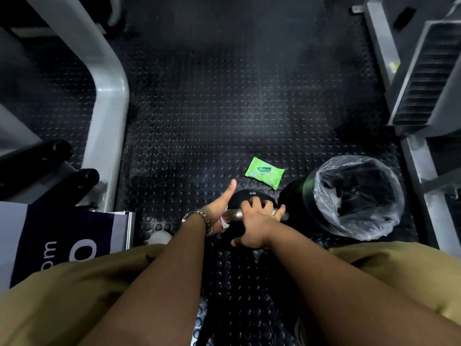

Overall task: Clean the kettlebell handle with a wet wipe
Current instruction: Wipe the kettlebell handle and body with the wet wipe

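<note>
At 9 o'clock in the view, a grey machine frame point(109, 96) and two black rollers point(55, 151) are being carried by the studded rubber floor point(212, 108), and a printed board point(62, 236) is being seen lying at 8 o'clock. Just below centre, the left grip point(219, 211), with a wristwatch point(197, 216) being worn behind it, is being clamped on a white wet wipe point(224, 223) at the left end of the kettlebell handle point(233, 214). Its thumb is being pointed toward 12 o'clock, while its fingers are being hidden underneath. The black kettlebell point(249, 194) is being stood upright on the floor. The right grip point(259, 221) is being closed over the handle's right part, fingers curled round the bar. A green wipes pack point(265, 172) is being seen lying flat at the kettlebell's 1 o'clock, close but apart. At its 3 o'clock, just beside it, a bin point(306, 196) is being lined with a clear bag point(389, 216). Grey metal equipment point(411, 78) is being shown at 2 o'clock.
</note>
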The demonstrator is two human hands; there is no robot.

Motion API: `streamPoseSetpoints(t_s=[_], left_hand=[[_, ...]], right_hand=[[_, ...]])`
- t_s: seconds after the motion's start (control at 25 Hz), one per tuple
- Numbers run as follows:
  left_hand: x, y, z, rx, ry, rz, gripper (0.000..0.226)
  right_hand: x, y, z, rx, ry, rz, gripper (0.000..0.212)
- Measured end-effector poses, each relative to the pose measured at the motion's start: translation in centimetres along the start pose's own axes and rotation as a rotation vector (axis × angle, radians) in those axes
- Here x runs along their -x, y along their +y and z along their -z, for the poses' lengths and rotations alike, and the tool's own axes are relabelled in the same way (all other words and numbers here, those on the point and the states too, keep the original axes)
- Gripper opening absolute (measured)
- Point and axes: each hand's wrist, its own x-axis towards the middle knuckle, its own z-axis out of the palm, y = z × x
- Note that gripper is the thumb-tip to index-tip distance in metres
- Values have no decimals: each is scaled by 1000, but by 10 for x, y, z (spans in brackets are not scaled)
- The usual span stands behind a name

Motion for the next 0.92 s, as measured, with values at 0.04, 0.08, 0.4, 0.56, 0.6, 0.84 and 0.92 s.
streamPoseSetpoints(t_s=[0.04, 0.08, 0.4, 0.56, 0.6, 0.84, 0.92], left_hand=[[2, 2, 5, 3, -34, 13, 102], [5, 8, 13, -20, -87, 32, 111], [13, 28, 16, -209, -114, 82, 119], [-21, -1, 2, -90, 65, 10, 114], [-23, -4, 0, -93, 68, 10, 115], [15, 31, 32, -185, -164, 137, 131], [15, 35, 32, -232, -147, 150, 138]], right_hand=[[-1, 0, -1, 0, 2, 1, 97], [-1, 0, -1, 1, 6, 2, 97], [-1, 0, -2, -7, 15, -1, 96], [-2, 1, -3, -12, 5, -1, 101], [-2, 1, -3, -12, 3, -1, 102], [-3, 2, -2, -17, 23, 13, 94], [-4, 2, -2, -19, 23, 13, 87]])
